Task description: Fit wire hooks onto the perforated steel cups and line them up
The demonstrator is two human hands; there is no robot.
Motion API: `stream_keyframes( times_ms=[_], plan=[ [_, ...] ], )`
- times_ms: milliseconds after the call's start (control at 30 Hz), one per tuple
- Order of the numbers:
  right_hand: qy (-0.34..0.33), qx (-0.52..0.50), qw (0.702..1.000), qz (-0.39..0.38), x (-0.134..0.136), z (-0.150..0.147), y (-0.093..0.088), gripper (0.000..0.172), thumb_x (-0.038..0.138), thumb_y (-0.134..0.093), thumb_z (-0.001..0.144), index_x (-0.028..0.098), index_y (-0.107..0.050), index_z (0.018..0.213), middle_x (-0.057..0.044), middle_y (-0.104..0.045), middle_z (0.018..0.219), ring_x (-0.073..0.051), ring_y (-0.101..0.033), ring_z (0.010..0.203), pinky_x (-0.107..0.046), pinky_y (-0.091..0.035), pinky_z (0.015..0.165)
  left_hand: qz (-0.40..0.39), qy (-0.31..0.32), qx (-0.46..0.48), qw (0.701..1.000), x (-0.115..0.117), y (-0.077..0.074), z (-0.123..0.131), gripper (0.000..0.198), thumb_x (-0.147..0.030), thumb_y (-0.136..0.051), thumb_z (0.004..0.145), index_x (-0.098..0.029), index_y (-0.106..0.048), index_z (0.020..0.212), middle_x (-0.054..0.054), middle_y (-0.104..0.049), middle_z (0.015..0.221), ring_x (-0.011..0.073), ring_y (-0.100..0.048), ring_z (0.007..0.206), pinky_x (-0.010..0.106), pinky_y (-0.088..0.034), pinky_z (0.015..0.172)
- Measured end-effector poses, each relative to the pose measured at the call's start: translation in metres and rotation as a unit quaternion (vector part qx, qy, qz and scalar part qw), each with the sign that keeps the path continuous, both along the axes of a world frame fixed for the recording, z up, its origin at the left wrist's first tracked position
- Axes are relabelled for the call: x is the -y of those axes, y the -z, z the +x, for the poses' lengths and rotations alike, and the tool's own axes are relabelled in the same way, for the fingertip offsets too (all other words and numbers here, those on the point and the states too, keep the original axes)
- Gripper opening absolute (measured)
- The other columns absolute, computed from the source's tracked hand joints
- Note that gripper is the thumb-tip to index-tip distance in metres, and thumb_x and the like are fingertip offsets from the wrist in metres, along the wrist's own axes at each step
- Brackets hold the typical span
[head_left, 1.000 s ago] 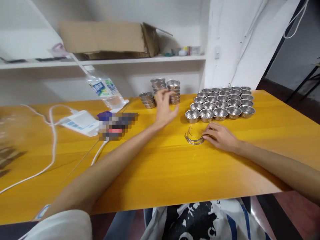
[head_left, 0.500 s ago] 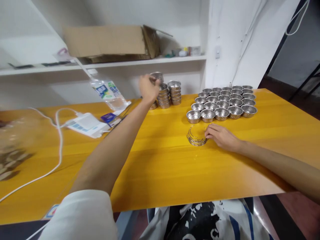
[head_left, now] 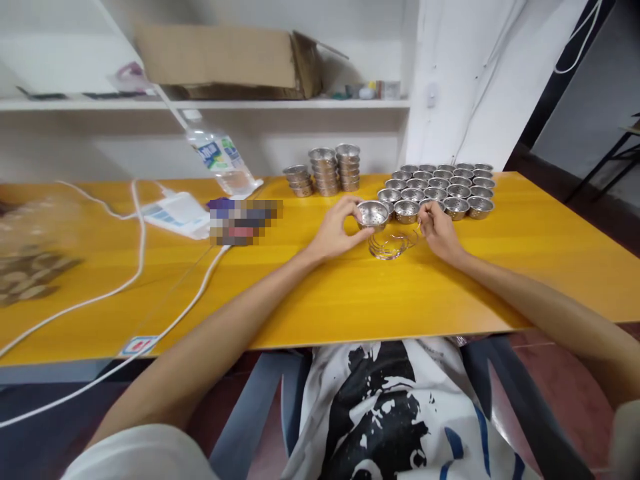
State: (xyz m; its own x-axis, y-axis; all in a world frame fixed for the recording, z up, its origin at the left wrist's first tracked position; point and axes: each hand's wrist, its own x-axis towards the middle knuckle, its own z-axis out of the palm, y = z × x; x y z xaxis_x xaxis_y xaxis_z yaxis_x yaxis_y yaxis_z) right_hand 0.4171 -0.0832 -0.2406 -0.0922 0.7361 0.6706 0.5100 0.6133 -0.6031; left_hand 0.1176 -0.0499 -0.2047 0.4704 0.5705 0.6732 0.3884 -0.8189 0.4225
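Observation:
My left hand [head_left: 341, 230] grips a small perforated metal cup [head_left: 373, 215] by its rim, tilted so its holed inside faces me. My right hand [head_left: 440, 230] pinches a thin wire ring [head_left: 414, 237], raised off the pile. Below the held cup lies a loose pile of wire rings [head_left: 386, 252] on the yellow table [head_left: 320, 300]. Just behind my hands, rows of the same perforated cups [head_left: 457, 208] stand upright, close together. Farther left, at the table's back, more cups stand in three stacks [head_left: 327, 183].
A clear plastic bottle [head_left: 223, 160] leans at the back left, near a white box-like device [head_left: 176, 215] with white cables [head_left: 143, 247]. A bag of brownish pieces [head_left: 30, 273] lies at the far left. Above, a shelf [head_left: 360, 105] carries a cardboard box [head_left: 220, 63].
My left hand has brought a cup from the stacks to the right and toward me. My right hand has lifted a wire ring from the pile. The view has shifted downward.

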Motion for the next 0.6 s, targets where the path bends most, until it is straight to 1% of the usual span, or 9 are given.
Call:
stream_keyframes(
  times_ms=[67, 133, 200, 267, 367, 433, 467, 533, 600],
  plan=[
    [-0.024, -0.017, 0.999, -0.013, 0.0, 0.003, -0.002, 0.043, 0.066, -0.042, 0.113, 0.028, -0.045, 0.094, -0.002, -0.057, 0.081, -0.019, -0.055, 0.072, -0.033, -0.046, 0.068, -0.021, 0.017, -0.017, 0.999, 0.007, 0.005, 0.002, 0.042, -0.058, -0.078, 0.09, -0.022, -0.057, 0.09, 0.013, -0.069, 0.136, 0.0313, -0.065, 0.131, 0.05, -0.05, 0.116],
    [-0.023, -0.006, 1.0, -0.016, 0.001, 0.005, -0.004, 0.042, 0.065, -0.042, 0.113, 0.028, -0.045, 0.094, -0.003, -0.059, 0.083, -0.02, -0.057, 0.075, -0.034, -0.047, 0.071, -0.034, 0.03, -0.025, 0.999, 0.01, 0.006, 0.005, 0.043, -0.059, -0.078, 0.089, -0.022, -0.058, 0.089, 0.014, -0.069, 0.135, 0.0317, -0.065, 0.13, 0.051, -0.05, 0.117],
    [0.006, 0.014, 1.0, -0.012, 0.001, 0.006, -0.006, 0.037, 0.059, -0.041, 0.113, 0.028, -0.044, 0.094, -0.004, -0.062, 0.085, -0.021, -0.059, 0.078, -0.036, -0.048, 0.075, -0.043, 0.042, -0.028, 0.998, 0.011, 0.006, 0.006, 0.043, -0.059, -0.079, 0.088, -0.021, -0.058, 0.088, 0.014, -0.069, 0.133, 0.0319, -0.066, 0.128, 0.051, -0.05, 0.116],
    [0.039, 0.034, 0.999, -0.017, 0.001, 0.006, -0.007, 0.029, 0.049, -0.042, 0.113, 0.027, -0.045, 0.094, -0.004, -0.065, 0.086, -0.022, -0.059, 0.078, -0.037, -0.048, 0.078, -0.052, 0.058, -0.035, 0.996, 0.012, 0.005, 0.008, 0.043, -0.058, -0.079, 0.088, -0.021, -0.058, 0.087, 0.014, -0.069, 0.132, 0.0318, -0.067, 0.126, 0.052, -0.05, 0.115],
    [0.054, 0.055, 0.995, -0.069, -0.003, 0.008, -0.008, 0.015, 0.034, -0.048, 0.108, 0.026, -0.05, 0.096, -0.004, -0.066, 0.083, -0.022, -0.059, 0.077, -0.036, -0.047, 0.079, -0.057, 0.072, -0.051, 0.995, 0.013, 0.006, 0.008, 0.043, -0.058, -0.081, 0.087, -0.021, -0.06, 0.087, 0.014, -0.069, 0.13, 0.032, -0.068, 0.124, 0.052, -0.05, 0.114],
    [0.049, 0.049, 0.991, -0.112, -0.008, 0.012, -0.008, 0.01, 0.029, -0.054, 0.105, 0.026, -0.053, 0.095, -0.003, -0.066, 0.081, -0.021, -0.058, 0.076, -0.033, -0.046, 0.076, -0.059, 0.073, -0.058, 0.994, 0.013, 0.005, 0.008, 0.044, -0.058, -0.083, 0.085, -0.021, -0.061, 0.087, 0.014, -0.069, 0.129, 0.0325, -0.068, 0.123, 0.053, -0.05, 0.115],
    [0.045, 0.04, 0.989, -0.132, -0.011, 0.014, -0.008, 0.012, 0.028, -0.056, 0.104, 0.025, -0.053, 0.094, -0.003, -0.065, 0.079, -0.02, -0.058, 0.074, -0.032, -0.046, 0.073, -0.062, 0.073, -0.061, 0.994, 0.012, 0.005, 0.007, 0.044, -0.058, -0.084, 0.084, -0.021, -0.061, 0.088, 0.014, -0.069, 0.13, 0.0326, -0.068, 0.123, 0.053, -0.05, 0.115],
    [0.039, 0.016, 0.984, -0.172, -0.016, 0.019, -0.007, 0.019, 0.032, -0.058, 0.105, 0.025, -0.052, 0.089, -0.002, -0.062, 0.073, -0.018, -0.056, 0.065, -0.029, -0.044, 0.063, -0.074, 0.073, -0.066, 0.992, 0.01, 0.003, 0.005, 0.044, -0.058, -0.084, 0.084, -0.021, -0.061, 0.087, 0.015, -0.068, 0.131, 0.0324, -0.067, 0.123, 0.053, -0.051, 0.114],
    [0.035, -0.009, 0.977, -0.211, -0.02, 0.025, -0.007, 0.028, 0.04, -0.059, 0.107, 0.025, -0.05, 0.086, 0.0, -0.059, 0.067, -0.015, -0.052, 0.054, -0.026, -0.04, 0.054, -0.085, 0.074, -0.07, 0.991, 0.009, 0.002, 0.004, 0.044, -0.058, -0.085, 0.084, -0.021, -0.062, 0.087, 0.015, -0.068, 0.132, 0.032, -0.067, 0.122, 0.054, -0.051, 0.114]
  ],
)
